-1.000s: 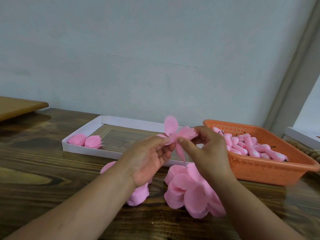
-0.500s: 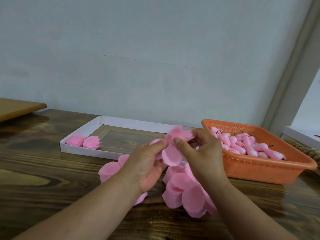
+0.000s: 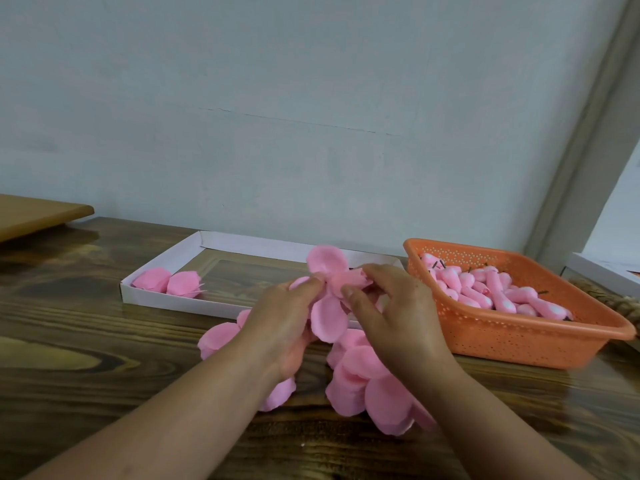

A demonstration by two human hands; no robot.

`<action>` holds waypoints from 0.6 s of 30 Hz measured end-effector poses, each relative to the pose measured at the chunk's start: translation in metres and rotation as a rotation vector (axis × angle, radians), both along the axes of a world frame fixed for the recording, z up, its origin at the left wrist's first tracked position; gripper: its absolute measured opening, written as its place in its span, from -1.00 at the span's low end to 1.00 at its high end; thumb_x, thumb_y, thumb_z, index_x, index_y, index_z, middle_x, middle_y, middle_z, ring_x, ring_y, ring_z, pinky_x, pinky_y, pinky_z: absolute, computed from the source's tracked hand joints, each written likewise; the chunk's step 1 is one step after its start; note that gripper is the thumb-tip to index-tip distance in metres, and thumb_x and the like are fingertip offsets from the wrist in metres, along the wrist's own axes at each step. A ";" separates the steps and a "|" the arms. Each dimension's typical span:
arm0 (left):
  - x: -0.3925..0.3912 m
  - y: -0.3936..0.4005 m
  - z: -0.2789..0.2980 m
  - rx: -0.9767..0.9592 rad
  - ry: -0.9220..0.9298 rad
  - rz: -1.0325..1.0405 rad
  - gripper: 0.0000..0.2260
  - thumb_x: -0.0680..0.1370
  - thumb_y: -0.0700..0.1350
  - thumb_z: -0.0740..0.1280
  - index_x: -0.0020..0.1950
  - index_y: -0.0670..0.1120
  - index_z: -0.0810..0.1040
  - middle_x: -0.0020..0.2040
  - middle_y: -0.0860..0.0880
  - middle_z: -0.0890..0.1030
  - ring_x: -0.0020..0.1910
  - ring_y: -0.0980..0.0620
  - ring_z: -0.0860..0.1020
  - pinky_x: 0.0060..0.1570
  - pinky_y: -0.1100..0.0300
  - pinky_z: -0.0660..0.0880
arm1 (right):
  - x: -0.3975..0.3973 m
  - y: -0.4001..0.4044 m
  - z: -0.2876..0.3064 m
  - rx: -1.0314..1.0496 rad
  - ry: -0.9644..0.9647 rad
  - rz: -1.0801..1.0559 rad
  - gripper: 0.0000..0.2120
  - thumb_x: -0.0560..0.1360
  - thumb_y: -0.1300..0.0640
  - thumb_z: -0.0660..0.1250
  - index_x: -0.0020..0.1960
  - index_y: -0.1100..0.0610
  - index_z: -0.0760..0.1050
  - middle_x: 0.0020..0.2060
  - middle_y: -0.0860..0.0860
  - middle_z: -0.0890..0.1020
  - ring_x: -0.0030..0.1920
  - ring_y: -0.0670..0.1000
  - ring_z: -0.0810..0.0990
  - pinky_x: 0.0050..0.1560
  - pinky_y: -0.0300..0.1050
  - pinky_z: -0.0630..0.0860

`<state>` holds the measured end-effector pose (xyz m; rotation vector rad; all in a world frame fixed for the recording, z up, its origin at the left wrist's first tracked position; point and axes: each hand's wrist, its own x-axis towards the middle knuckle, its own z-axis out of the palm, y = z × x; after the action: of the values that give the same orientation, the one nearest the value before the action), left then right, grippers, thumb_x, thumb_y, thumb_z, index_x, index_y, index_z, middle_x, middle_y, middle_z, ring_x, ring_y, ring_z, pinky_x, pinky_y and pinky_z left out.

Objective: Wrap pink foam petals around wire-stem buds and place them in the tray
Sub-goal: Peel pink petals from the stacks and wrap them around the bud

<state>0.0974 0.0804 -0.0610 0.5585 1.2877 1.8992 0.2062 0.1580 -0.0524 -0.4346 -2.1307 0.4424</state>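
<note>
Pale blue-grey plaster wall [image 3: 311,98] backs a dark, glossy wooden table [image 3: 86,358], and a tan wooden board [image 3: 31,213] juts in at the far left, cut off by the frame edge. Next along lies a shallow white cardboard tray [image 3: 166,265] with two finished pink foam flowers [image 3: 168,281] in its left end; its near right corner is hidden behind the hands. In front of the tray, loose pink foam petals [image 3: 360,375] are heaped on the table, partly covered by both wrists.

Above that heap the left hand [image 3: 280,327] pinches a pink petal cluster [image 3: 329,296] between thumb and fingertips, its other fingers curled under and out of sight. The cluster is held in the air in front of the tray, one petal standing up and one hanging down; whether a wire stem sits inside cannot be made out. The right hand [image 3: 394,313] pinches the cluster's right side with thumb and curled fingers.

To the right stands an orange perforated plastic basket [image 3: 519,341] full of pink-and-white foam buds [image 3: 491,292] with thin dark stems. Beyond it, a white box corner [image 3: 602,275] and something woven are cropped at the edge.
</note>
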 end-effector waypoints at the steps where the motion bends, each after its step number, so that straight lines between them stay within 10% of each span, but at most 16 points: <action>1: 0.000 -0.001 0.001 -0.016 0.025 -0.009 -0.84 0.58 -0.15 0.28 0.02 -0.19 0.61 -0.10 -0.15 0.71 -0.15 -0.04 0.67 -0.23 0.16 0.60 | 0.000 0.000 0.001 0.061 -0.034 -0.016 -0.83 0.47 0.08 0.31 -0.20 0.17 0.56 -0.36 -0.03 0.56 -0.34 -0.04 0.48 -0.32 -0.15 0.35; 5: 0.000 -0.001 -0.001 -0.109 0.108 -0.006 -0.83 0.58 -0.08 0.30 0.04 -0.15 0.61 -0.12 -0.14 0.71 -0.07 -0.13 0.66 -0.01 -0.05 0.56 | 0.001 -0.001 0.003 0.225 -0.145 -0.095 -0.86 0.45 0.11 0.34 -0.23 0.17 0.53 -0.40 -0.12 0.41 -0.36 -0.04 0.36 -0.16 -0.15 0.22; 10: 0.004 -0.002 0.000 -0.151 0.151 -0.012 -0.82 0.59 -0.06 0.28 -0.08 -0.12 0.62 -0.36 -0.04 0.67 -0.45 0.08 0.62 -0.54 0.30 0.43 | 0.000 -0.003 -0.002 0.281 -0.234 -0.131 -0.87 0.42 0.14 0.29 -0.24 0.17 0.54 -0.39 -0.01 0.54 -0.36 0.00 0.40 -0.15 -0.14 0.23; 18: 0.002 -0.001 -0.002 -0.203 0.273 0.026 -0.78 0.59 0.00 0.27 -0.07 -0.09 0.63 -0.23 -0.07 0.68 -0.17 -0.05 0.60 -0.19 0.13 0.42 | 0.004 0.002 0.003 0.179 -0.246 -0.026 -0.91 0.48 0.23 0.32 -0.15 0.18 0.59 -0.27 -0.03 0.51 -0.25 0.00 0.43 -0.13 -0.16 0.29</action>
<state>0.0989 0.0792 -0.0630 0.7140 1.6482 1.7282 0.2099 0.1598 -0.0492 -0.4318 -2.3752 0.1873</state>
